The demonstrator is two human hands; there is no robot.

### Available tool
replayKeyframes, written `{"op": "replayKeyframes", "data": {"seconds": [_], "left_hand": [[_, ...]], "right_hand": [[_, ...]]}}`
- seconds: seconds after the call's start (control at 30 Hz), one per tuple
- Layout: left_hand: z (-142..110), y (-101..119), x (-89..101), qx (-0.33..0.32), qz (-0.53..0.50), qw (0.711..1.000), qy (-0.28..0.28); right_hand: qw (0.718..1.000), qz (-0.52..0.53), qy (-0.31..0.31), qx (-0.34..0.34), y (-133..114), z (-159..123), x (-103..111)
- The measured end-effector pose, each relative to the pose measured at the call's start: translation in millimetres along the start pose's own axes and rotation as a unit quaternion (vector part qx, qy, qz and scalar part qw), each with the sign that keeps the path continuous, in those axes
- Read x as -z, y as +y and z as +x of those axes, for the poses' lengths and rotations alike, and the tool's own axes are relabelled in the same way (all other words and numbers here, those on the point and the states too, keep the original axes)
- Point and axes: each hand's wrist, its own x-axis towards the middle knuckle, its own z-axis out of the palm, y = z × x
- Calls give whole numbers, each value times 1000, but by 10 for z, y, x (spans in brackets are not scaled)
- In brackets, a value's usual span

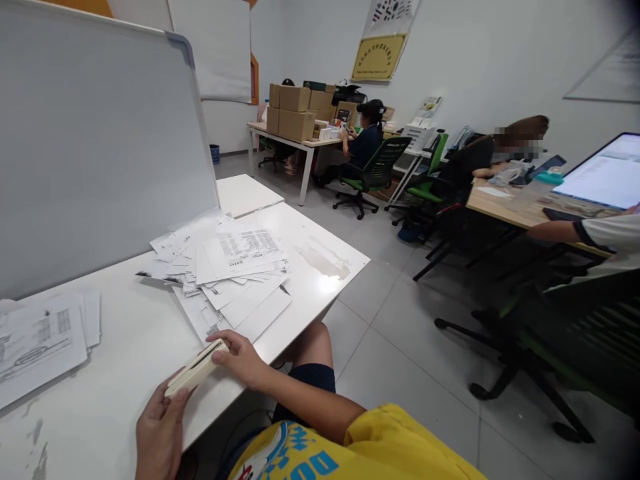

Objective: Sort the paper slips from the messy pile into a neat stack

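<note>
My left hand (160, 433) and my right hand (240, 357) together hold a small cream-coloured flat box (197, 367) just above the near edge of the white table (320, 257). The left hand's fingers are wrapped round its near end; the right hand pinches its far end. Right beyond the right hand lies a loose heap of printed paper sheets (225, 273). A second stack of printed sheets (40, 340) lies on the table to the left.
A whiteboard (100, 133) stands along the table's far side. To the right are tiled floor, green office chairs (377, 170), a desk with a monitor (605, 173), cardboard boxes (295, 110), and other people seated at desks.
</note>
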Motion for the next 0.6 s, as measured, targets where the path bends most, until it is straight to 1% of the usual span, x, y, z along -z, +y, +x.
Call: {"op": "replayKeyframes", "data": {"seconds": [0.2, 0.5, 0.6], "left_hand": [[-29, 3, -1, 10, -2, 1000, -10], [-66, 25, -5, 14, 14, 1000, -7], [-65, 2, 10, 3, 37, 999, -21]], "right_hand": [[1000, -12, -9, 27, 34, -20, 11], [1000, -3, -13, 14, 31, -61, -4], [1000, -2, -12, 6, 12, -71, -10]]}}
